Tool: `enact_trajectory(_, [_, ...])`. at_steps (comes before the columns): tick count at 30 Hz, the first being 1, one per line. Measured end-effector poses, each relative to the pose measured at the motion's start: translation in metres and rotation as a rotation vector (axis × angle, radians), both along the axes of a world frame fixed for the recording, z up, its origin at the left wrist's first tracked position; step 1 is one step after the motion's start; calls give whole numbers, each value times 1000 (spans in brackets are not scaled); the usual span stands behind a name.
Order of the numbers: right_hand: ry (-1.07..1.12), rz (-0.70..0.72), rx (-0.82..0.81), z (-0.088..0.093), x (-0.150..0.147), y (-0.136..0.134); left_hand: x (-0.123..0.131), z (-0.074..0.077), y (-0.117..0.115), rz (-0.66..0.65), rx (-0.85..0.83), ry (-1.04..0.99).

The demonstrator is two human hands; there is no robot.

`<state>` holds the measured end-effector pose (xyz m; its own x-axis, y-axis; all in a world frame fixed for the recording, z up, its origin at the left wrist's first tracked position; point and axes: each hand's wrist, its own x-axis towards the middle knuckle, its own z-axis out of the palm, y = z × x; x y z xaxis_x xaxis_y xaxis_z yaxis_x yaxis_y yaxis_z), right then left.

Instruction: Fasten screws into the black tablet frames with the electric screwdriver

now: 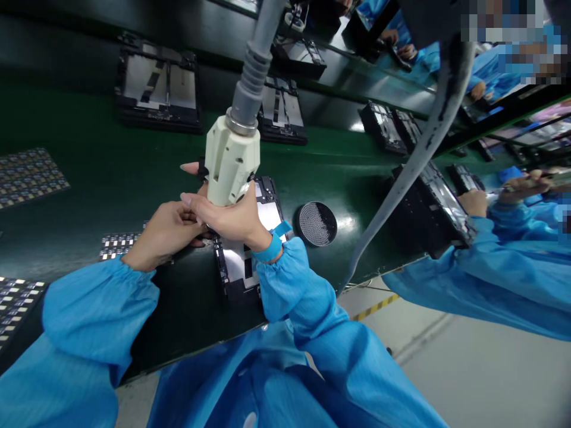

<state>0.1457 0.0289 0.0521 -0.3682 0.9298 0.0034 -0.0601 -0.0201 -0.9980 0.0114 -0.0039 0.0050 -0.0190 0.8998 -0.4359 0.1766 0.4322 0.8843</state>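
Observation:
A white faceted nozzle (232, 160) on a thick grey flexible hose hangs down in front of my hands and covers part of them. My right hand (236, 220) is curled around its lower end, the thumb stretched left. A dark bit shows beside a fingertip behind the nozzle, but what the hand holds is hidden. My left hand (165, 232) has its fingers bent and pressed together against the right hand; their contents cannot be made out. Under my right wrist lies a flat black-framed electronic unit (234, 261) with a silvery plate. A blue band (271, 246) circles that wrist.
A round dish (317, 224) of tiny dark parts stands right of the unit. Panels of small boards (31, 175) lie left. Similar units (158, 86) sit along the back of the green bench (96, 128). A grey cable (401, 172) crosses the right side, near a co-worker's hand (473, 202).

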Motion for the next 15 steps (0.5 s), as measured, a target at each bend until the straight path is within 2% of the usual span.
enact_trajectory(6, [43, -35, 106, -5, -2, 2, -6, -7, 8, -120, -13, 9])
enact_trajectory(10, [35, -57, 126, -7, -4, 2, -9, -12, 9, -131, -42, -6])
enact_trajectory(15, [43, -46, 171, -6, -2, 2, -8, -10, 11, -113, -78, -23])
